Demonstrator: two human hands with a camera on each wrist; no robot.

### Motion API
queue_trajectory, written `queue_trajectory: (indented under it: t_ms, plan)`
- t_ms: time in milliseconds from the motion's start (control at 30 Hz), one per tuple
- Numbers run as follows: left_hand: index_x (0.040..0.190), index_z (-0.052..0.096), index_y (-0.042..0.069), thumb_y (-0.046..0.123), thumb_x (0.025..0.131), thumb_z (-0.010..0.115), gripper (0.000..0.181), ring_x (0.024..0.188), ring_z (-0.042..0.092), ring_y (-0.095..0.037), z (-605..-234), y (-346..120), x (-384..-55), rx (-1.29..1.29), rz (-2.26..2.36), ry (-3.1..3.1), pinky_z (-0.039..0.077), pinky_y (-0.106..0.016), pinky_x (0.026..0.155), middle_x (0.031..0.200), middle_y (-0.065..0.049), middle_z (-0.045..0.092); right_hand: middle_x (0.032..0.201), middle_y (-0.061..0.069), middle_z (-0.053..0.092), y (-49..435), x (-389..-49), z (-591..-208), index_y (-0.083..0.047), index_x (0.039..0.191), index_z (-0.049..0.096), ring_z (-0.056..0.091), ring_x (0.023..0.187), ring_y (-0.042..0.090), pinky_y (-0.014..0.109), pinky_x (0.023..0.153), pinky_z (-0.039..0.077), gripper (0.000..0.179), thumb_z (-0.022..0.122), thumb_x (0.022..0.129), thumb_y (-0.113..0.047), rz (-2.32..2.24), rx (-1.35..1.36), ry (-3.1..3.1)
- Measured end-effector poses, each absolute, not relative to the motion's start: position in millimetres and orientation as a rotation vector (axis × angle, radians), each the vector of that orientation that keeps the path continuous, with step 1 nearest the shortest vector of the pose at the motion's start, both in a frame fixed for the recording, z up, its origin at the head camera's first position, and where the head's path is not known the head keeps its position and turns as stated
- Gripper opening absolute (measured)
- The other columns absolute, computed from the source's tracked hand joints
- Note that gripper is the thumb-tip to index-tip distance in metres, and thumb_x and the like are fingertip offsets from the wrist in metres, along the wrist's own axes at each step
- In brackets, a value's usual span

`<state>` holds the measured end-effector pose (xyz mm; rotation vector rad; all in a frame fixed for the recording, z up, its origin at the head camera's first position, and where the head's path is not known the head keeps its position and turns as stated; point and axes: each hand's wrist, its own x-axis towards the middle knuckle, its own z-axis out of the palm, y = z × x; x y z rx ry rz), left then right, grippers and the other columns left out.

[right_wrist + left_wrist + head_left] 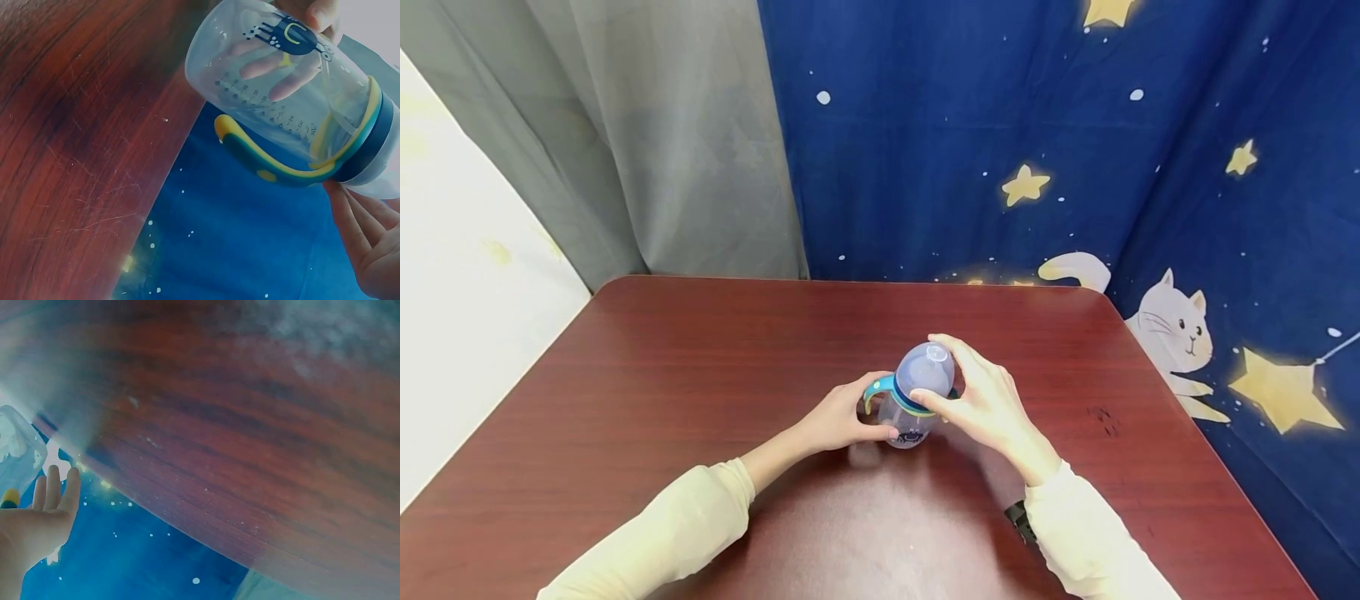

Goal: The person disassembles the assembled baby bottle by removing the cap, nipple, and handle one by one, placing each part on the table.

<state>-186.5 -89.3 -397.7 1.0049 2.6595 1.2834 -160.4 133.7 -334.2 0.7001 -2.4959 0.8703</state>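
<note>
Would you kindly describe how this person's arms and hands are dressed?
The left sleeve and right sleeve are plain pale cream, the left one loose and gathered towards its end. A dark strap-like piece shows beside the right sleeve. The left hand and right hand wear no gloves.

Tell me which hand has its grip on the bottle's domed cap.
The right hand; its grip spans the translucent domed cap, whereas the left hand has its grip lower, on the bottle's clear body.

The clear bottle (262, 106) has blue and yellow handles (877, 387).
</note>
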Motion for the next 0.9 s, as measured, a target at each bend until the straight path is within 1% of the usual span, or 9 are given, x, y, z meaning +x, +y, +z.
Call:
queue_trajectory:
  t_ms: [67, 200, 300, 367, 467, 567, 700, 767, 900]
  plan:
    - [0.127, 0.041, 0.018, 0.042, 0.068, 0.073, 0.071, 0.095, 0.050, -0.006, -397.4, -89.5, -185.8, 1.017, 1.302, 2.629, 0.043, -0.027, 0.078, 0.110, 0.007, 0.054, 0.109, -0.006, 0.054, 134.7, -159.0, -334.0, -0.021, 0.126, 0.045, 0.054, 0.070, 0.010, 0.027, 0.057, 0.042, 0.067, 0.064, 0.071, -0.054, 0.914, 0.701, -2.490]
    - [0.127, 0.042, 0.021, 0.042, 0.067, 0.073, 0.071, 0.098, 0.049, -0.004, -396.3, -89.7, -185.4, 1.019, 1.328, 2.579, 0.041, -0.028, 0.082, 0.112, 0.011, 0.052, 0.103, -0.009, 0.055, 135.8, -156.3, -331.8, -0.025, 0.125, 0.045, 0.055, 0.068, 0.008, 0.025, 0.054, 0.045, 0.065, 0.069, 0.069, -0.049, 1.055, 0.682, -2.481]
    - [0.126, 0.043, 0.022, 0.040, 0.067, 0.074, 0.069, 0.098, 0.049, -0.003, -393.8, -89.9, -184.5, 1.019, 1.339, 2.540, 0.042, -0.027, 0.082, 0.112, 0.014, 0.052, 0.100, -0.011, 0.056, 137.1, -154.1, -330.3, -0.028, 0.123, 0.045, 0.056, 0.073, 0.003, 0.026, 0.057, 0.047, 0.064, 0.072, 0.067, -0.045, 1.167, 0.670, -2.472]
    - [0.126, 0.043, 0.022, 0.038, 0.067, 0.075, 0.069, 0.097, 0.050, -0.003, -391.5, -89.9, -183.1, 1.029, 1.348, 2.511, 0.042, -0.027, 0.080, 0.111, 0.014, 0.053, 0.100, -0.011, 0.056, 138.2, -152.9, -329.7, -0.029, 0.123, 0.045, 0.056, 0.075, 0.003, 0.027, 0.059, 0.048, 0.064, 0.073, 0.067, -0.043, 1.220, 0.666, -2.470]
    - [0.126, 0.044, 0.022, 0.036, 0.067, 0.076, 0.068, 0.095, 0.051, -0.003, -387.1, -90.0, -179.9, 1.043, 1.358, 2.474, 0.043, -0.027, 0.079, 0.110, 0.014, 0.054, 0.101, -0.011, 0.057, 139.9, -150.6, -329.2, -0.027, 0.123, 0.046, 0.056, 0.077, 0.003, 0.029, 0.061, 0.048, 0.064, 0.074, 0.068, -0.041, 1.263, 0.669, -2.469]
    - [0.126, 0.044, 0.021, 0.035, 0.066, 0.077, 0.070, 0.094, 0.051, -0.004, -381.8, -90.3, -176.4, 1.068, 1.365, 2.448, 0.044, -0.028, 0.078, 0.109, 0.014, 0.054, 0.101, -0.011, 0.058, 141.6, -147.7, -327.7, -0.028, 0.123, 0.046, 0.056, 0.079, 0.004, 0.029, 0.062, 0.048, 0.063, 0.074, 0.068, -0.038, 1.297, 0.668, -2.464]
    - [0.126, 0.043, 0.023, 0.036, 0.064, 0.077, 0.072, 0.094, 0.051, -0.005, -374.1, -91.6, -172.1, 1.128, 1.369, 2.424, 0.045, -0.028, 0.076, 0.109, 0.013, 0.054, 0.104, -0.009, 0.058, 142.8, -142.5, -322.1, -0.029, 0.123, 0.045, 0.056, 0.084, 0.006, 0.029, 0.067, 0.047, 0.063, 0.076, 0.069, -0.030, 1.351, 0.681, -2.458]
    - [0.126, 0.042, 0.023, 0.037, 0.064, 0.078, 0.073, 0.092, 0.052, -0.005, -370.1, -92.4, -170.3, 1.166, 1.363, 2.426, 0.045, -0.027, 0.075, 0.107, 0.013, 0.054, 0.107, -0.006, 0.057, 142.4, -138.0, -316.3, -0.025, 0.124, 0.044, 0.056, 0.087, 0.008, 0.030, 0.071, 0.047, 0.064, 0.076, 0.069, -0.023, 1.377, 0.697, -2.453]
    - [0.127, 0.041, 0.024, 0.039, 0.064, 0.077, 0.074, 0.089, 0.052, -0.006, -361.0, -93.8, -165.7, 1.208, 1.340, 2.440, 0.046, -0.026, 0.072, 0.104, 0.013, 0.055, 0.108, 0.004, 0.057, 140.3, -125.5, -300.8, -0.012, 0.124, 0.044, 0.055, 0.090, 0.014, 0.031, 0.074, 0.046, 0.064, 0.076, 0.068, -0.009, 1.391, 0.755, -2.433]
